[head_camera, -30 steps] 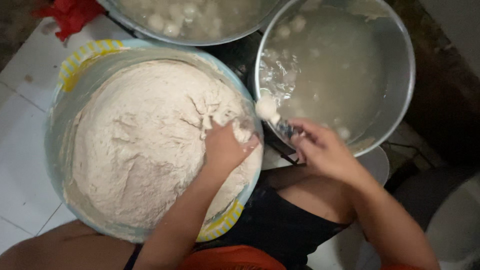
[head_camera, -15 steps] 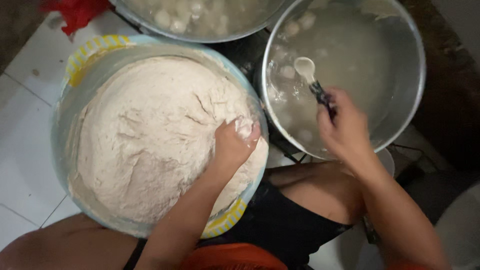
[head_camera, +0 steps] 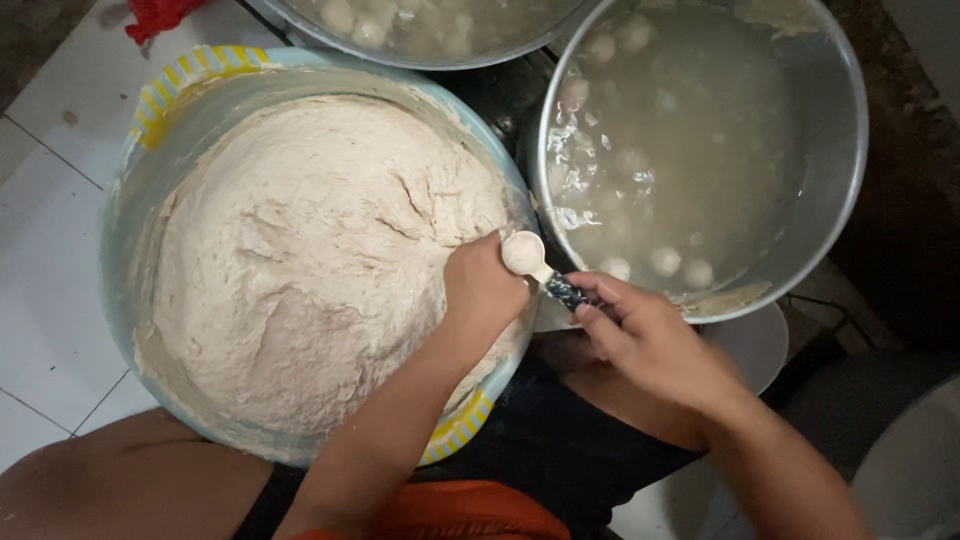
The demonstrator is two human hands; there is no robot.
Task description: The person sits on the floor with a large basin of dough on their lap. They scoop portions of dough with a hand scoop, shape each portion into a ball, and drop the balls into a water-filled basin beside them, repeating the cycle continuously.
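At the far edge, a second metal pot holds pale round balls in cloudy liquid, only its near rim and part of its contents in view. A red crumpled thing lies at the far left on the white tiled floor. At the near right corner sits a pale rounded object, beside a dark patch of ground.
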